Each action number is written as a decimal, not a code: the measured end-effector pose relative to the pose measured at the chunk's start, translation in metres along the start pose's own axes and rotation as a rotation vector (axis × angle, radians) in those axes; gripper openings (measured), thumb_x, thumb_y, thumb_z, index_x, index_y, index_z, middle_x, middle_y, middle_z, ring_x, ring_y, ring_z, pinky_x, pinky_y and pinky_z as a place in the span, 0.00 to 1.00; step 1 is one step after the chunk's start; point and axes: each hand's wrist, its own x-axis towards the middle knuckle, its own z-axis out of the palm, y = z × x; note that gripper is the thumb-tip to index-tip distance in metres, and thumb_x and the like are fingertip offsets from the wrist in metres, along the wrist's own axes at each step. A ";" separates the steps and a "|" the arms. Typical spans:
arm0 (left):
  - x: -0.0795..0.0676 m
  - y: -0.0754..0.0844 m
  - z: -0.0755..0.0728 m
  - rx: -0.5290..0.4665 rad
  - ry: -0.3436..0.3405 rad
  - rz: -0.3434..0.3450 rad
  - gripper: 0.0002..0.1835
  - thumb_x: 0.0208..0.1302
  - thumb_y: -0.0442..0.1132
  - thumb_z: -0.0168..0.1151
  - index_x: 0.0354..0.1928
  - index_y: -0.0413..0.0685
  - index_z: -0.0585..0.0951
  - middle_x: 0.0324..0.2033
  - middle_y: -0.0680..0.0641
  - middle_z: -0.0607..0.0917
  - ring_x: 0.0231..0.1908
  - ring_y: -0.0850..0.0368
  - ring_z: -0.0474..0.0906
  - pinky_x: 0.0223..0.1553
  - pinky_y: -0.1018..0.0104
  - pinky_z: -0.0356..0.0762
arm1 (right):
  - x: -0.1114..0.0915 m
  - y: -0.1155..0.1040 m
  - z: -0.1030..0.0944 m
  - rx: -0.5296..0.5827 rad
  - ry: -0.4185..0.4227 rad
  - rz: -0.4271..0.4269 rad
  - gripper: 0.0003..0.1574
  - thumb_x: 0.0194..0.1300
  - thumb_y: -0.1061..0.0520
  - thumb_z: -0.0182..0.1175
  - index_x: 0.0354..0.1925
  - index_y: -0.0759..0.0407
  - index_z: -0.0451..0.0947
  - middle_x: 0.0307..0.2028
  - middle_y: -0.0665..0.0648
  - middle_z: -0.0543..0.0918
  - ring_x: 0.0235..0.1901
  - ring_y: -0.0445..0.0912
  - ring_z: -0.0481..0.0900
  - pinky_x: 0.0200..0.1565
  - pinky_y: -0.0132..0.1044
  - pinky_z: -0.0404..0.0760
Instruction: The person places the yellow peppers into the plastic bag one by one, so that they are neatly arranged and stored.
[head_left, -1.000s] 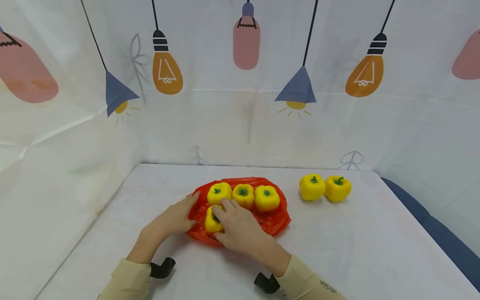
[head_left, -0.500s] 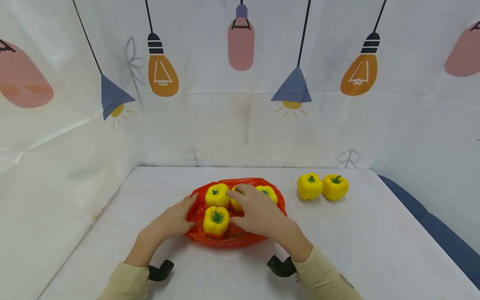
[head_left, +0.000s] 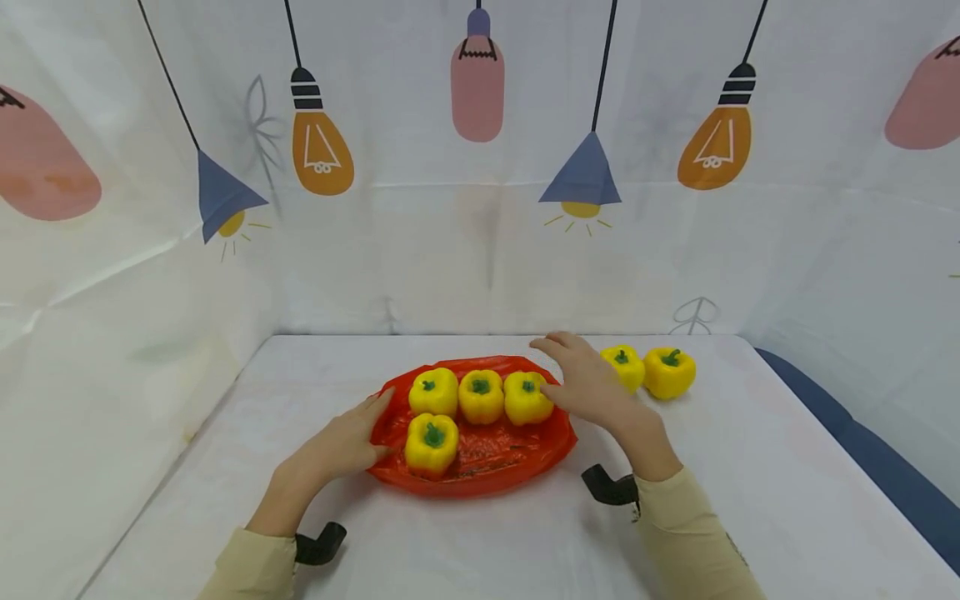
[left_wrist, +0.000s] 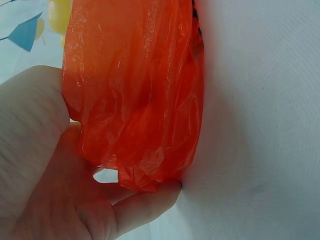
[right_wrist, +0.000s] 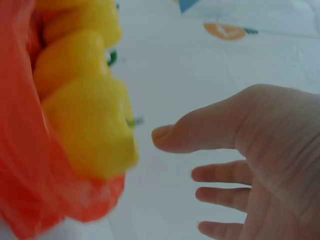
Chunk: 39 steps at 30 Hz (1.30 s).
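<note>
In the head view a red plastic bag lies spread out on the table with its mouth upward. Several yellow bell peppers with green stems stand in it, a row of three behind and one at the front left. My left hand holds the bag's left side; the left wrist view shows red film covering part of the thumb, and a finger outside at its lower edge. My right hand hovers over the bag's right rim, fingers spread and holding nothing. In the right wrist view its thumb points toward the rightmost pepper, apart from it.
At the back right, two more yellow bell peppers stand side by side on the white table, the nearer one partly behind my right hand. A printed white cloth hangs behind the table. A dark blue surface borders the right edge.
My right hand has let go of the front-left pepper and moved right across the bag to beside the two outer peppers. The left hand has stayed at the bag's left side.
</note>
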 end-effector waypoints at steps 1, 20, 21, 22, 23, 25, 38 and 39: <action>0.000 0.000 0.000 -0.001 0.001 0.002 0.46 0.62 0.42 0.66 0.78 0.45 0.54 0.75 0.37 0.61 0.73 0.34 0.60 0.67 0.34 0.65 | 0.000 0.007 -0.002 -0.002 0.006 0.011 0.38 0.61 0.56 0.64 0.69 0.51 0.69 0.69 0.61 0.67 0.67 0.60 0.67 0.63 0.61 0.75; 0.002 -0.005 0.003 0.001 0.006 0.007 0.46 0.61 0.42 0.66 0.78 0.45 0.54 0.75 0.37 0.61 0.72 0.35 0.61 0.66 0.33 0.66 | -0.009 0.087 -0.010 -0.062 -0.066 0.184 0.40 0.55 0.68 0.57 0.69 0.61 0.68 0.70 0.72 0.63 0.69 0.69 0.59 0.66 0.68 0.66; 0.002 -0.005 0.003 0.001 0.007 0.006 0.46 0.61 0.42 0.66 0.78 0.45 0.54 0.75 0.38 0.61 0.72 0.35 0.61 0.66 0.33 0.66 | -0.009 0.088 -0.010 -0.071 -0.065 0.185 0.40 0.55 0.69 0.57 0.68 0.61 0.68 0.70 0.71 0.64 0.68 0.69 0.59 0.67 0.67 0.65; 0.002 -0.005 0.003 0.001 0.008 0.005 0.46 0.61 0.42 0.66 0.78 0.45 0.54 0.75 0.38 0.61 0.72 0.35 0.61 0.66 0.33 0.66 | -0.010 0.089 -0.010 -0.081 -0.061 0.185 0.40 0.55 0.69 0.56 0.68 0.61 0.69 0.69 0.71 0.66 0.68 0.68 0.60 0.67 0.67 0.65; 0.003 -0.005 0.003 0.002 0.009 0.005 0.46 0.61 0.42 0.66 0.78 0.45 0.54 0.75 0.38 0.61 0.72 0.35 0.61 0.66 0.33 0.67 | -0.010 0.090 -0.010 -0.090 -0.057 0.187 0.40 0.55 0.70 0.56 0.68 0.60 0.69 0.69 0.70 0.67 0.67 0.68 0.61 0.67 0.67 0.65; 0.003 -0.004 0.003 0.004 0.011 0.007 0.46 0.61 0.42 0.66 0.78 0.45 0.54 0.75 0.38 0.61 0.73 0.35 0.60 0.66 0.33 0.67 | -0.010 0.092 -0.010 -0.099 -0.057 0.194 0.41 0.54 0.69 0.55 0.68 0.60 0.69 0.67 0.69 0.68 0.65 0.68 0.64 0.66 0.67 0.66; 0.002 -0.006 0.005 0.004 0.008 0.004 0.46 0.61 0.43 0.66 0.78 0.46 0.54 0.76 0.39 0.61 0.73 0.36 0.60 0.66 0.33 0.66 | -0.015 0.091 -0.024 -0.012 -0.056 0.157 0.43 0.50 0.63 0.59 0.68 0.61 0.69 0.62 0.68 0.74 0.54 0.60 0.74 0.55 0.58 0.76; 0.003 -0.006 0.005 0.005 0.010 0.006 0.46 0.61 0.43 0.66 0.78 0.46 0.54 0.76 0.39 0.61 0.73 0.36 0.60 0.67 0.33 0.65 | -0.015 0.089 -0.026 -0.004 -0.051 0.157 0.43 0.51 0.63 0.59 0.68 0.60 0.69 0.63 0.68 0.73 0.55 0.60 0.73 0.57 0.60 0.75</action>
